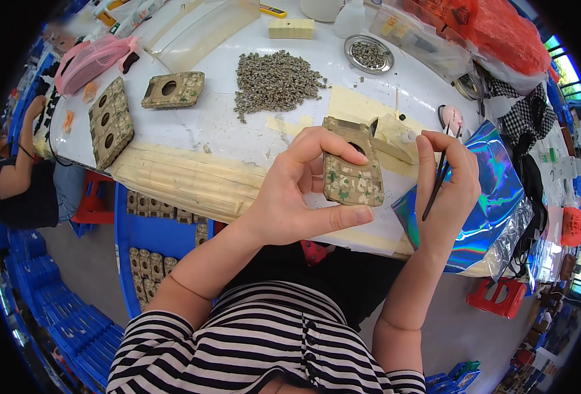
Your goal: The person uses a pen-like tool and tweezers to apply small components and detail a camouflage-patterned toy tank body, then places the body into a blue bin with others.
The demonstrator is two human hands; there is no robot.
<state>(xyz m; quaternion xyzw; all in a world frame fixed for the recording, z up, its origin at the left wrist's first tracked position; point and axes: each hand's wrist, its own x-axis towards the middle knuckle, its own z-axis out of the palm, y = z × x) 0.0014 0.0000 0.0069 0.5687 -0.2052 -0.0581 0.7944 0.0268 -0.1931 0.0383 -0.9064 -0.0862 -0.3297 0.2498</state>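
My left hand (290,190) grips a camouflage toy tank hull (353,174) by its edges, its round hole partly covered by my fingers. To the right, my raised right hand (451,174) is closed around slim black tweezers (439,180). Its thumb and index finger meet near their tips; whether a tiny part sits between them I cannot make out. Just behind the hull stands a cream-coloured wedge-shaped holder (390,139). Farther left on the table lie a one-holed camouflage hull (188,92) and a larger camouflage panel (123,118) with several holes.
A heap of small grey parts (277,82) covers the table's middle, and more fill a round metal dish (369,54). Shiny iridescent film (487,190) hangs over the right edge. Below the left edge is a blue tray (125,262) of hulls. A person (21,164) sits far left.
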